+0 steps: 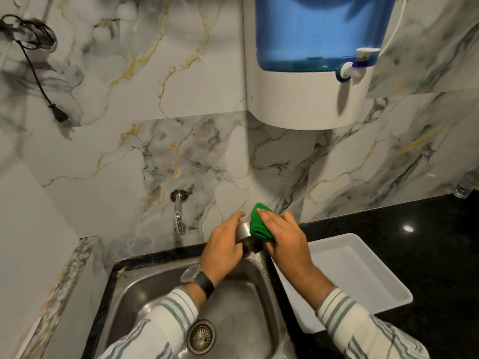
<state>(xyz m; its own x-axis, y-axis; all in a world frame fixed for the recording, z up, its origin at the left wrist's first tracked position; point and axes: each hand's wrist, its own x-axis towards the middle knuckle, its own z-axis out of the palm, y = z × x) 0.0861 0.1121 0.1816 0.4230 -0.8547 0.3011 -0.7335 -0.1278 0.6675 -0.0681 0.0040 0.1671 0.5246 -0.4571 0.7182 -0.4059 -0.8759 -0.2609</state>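
- Above the back right corner of the steel sink (155,288), the left hand (224,246) grips a small steel cup (245,230), holding it clear of the basin.
- The right hand (285,242) holds a folded green scrub pad (260,221) against the cup's side.
- This looks like the scrubbing step. The next move probably calls for turning the cup to reach fresh surface, then rinsing it under the tap (178,213).

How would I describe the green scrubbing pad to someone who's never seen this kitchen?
Find the stainless steel sink in the black counter; two hands meet above its far right corner. The right hand holds the folded green scrubbing pad against a shiny steel cup gripped by the left hand. It's the only bright green thing among grey metal and a white plastic tray.
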